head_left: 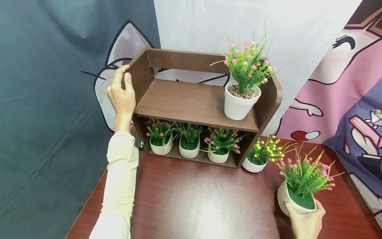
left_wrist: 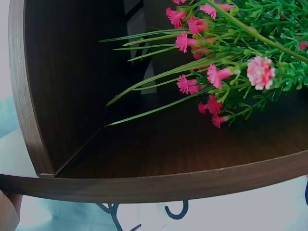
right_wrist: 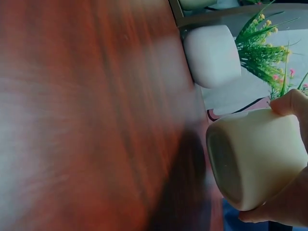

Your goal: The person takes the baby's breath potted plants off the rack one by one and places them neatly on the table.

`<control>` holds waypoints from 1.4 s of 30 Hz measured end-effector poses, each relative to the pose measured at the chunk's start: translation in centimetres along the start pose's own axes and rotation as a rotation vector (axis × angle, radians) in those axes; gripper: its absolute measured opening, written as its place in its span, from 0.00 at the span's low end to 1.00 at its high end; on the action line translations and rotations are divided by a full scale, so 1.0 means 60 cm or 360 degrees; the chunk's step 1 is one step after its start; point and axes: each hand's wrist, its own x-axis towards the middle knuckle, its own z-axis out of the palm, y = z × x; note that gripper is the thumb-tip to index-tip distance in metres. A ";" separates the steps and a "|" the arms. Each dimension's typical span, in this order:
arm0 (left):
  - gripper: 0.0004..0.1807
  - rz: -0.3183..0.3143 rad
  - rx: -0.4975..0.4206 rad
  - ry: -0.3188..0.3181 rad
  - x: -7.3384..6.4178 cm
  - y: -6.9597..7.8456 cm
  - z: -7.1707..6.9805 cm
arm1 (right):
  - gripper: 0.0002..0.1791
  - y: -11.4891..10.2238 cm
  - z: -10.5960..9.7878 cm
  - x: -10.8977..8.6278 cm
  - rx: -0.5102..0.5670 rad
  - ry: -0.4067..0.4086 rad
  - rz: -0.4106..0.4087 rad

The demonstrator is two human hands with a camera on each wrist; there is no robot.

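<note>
My right hand [head_left: 306,221] pinches this tilted pot [right_wrist: 260,156] while my left hand [head_left: 121,96] sits loosely spread by the shelf [head_left: 185,101], so a slackening grip could drop it onto the table [head_left: 176,192].

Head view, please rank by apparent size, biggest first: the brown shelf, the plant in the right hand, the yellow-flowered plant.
1. Brown shelf
2. Plant in the right hand; it sits nearer the camera, so real size is unsure
3. Yellow-flowered plant
</note>
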 end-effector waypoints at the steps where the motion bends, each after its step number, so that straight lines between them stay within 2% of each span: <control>1: 0.14 0.0006 0.0004 0.0000 0.002 0.000 -0.001 | 0.48 -0.004 0.004 0.008 0.0020 0.0004 -0.0020; 6: 0.14 -0.0018 -0.0008 -0.0004 0.008 0.000 -0.004 | 0.47 -0.021 0.031 0.049 0.0124 0.0023 -0.0110; 12: 0.14 -0.0049 -0.0004 -0.0013 0.000 0.000 -0.003 | 0.46 -0.024 0.068 0.082 0.0192 0.0013 -0.0148; 19: 0.14 -0.0057 0.0007 -0.0044 -0.003 0.005 -0.001 | 0.45 -0.031 0.105 0.109 0.0250 -0.0068 -0.0234; 27: 0.14 -0.0036 0.0011 -0.0044 -0.005 0.001 -0.008 | 0.45 -0.032 0.134 0.125 0.0224 -0.0125 -0.0359; 31: 0.14 -0.0053 0.0006 -0.0038 -0.007 0.000 -0.009 | 0.46 -0.027 0.135 0.132 0.0163 -0.0217 -0.0429; 36: 0.14 -0.0026 0.0011 -0.0024 -0.005 0.001 -0.011 | 0.47 -0.030 0.126 0.138 -0.0056 -0.0375 -0.0513; 42: 0.14 -0.0013 0.0007 -0.0025 -0.006 0.000 -0.007 | 0.51 -0.032 0.117 0.139 -0.0176 -0.0479 -0.0509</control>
